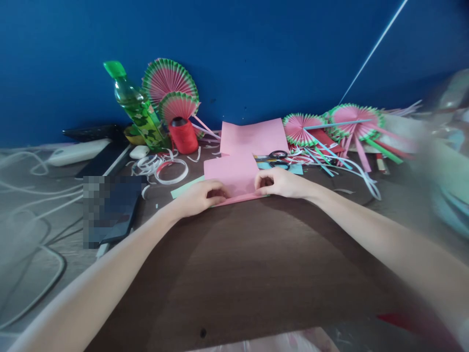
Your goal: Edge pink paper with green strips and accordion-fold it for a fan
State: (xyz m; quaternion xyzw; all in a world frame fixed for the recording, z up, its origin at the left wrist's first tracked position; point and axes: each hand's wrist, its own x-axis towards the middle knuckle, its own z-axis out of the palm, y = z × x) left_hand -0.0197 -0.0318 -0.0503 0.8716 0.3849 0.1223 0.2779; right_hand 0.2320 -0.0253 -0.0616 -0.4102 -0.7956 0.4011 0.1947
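Note:
A sheet of pink paper (234, 173) lies on the dark table, with a narrow fold along its near edge. My left hand (203, 195) pinches that folded edge at its left end, fingers curled. At the right end, my right hand (280, 183) grips the same edge between thumb and fingers. Beneath the sheet, a strip of green paper (185, 187) sticks out to the left. Another pink sheet (252, 136) lies behind, its far edge raised near the wall. Scissors (276, 159) with dark handles rest just beyond my right hand, partly over light blue paper (296, 168).
Behind on the left stand a green bottle (141, 112), pleated pink-and-green paper fans (170, 83) and a red thread spool (183, 136). More fans (353, 122) and paper strips lie at right. A phone (117, 208), cables and a roll of white tape (171, 171) are at left.

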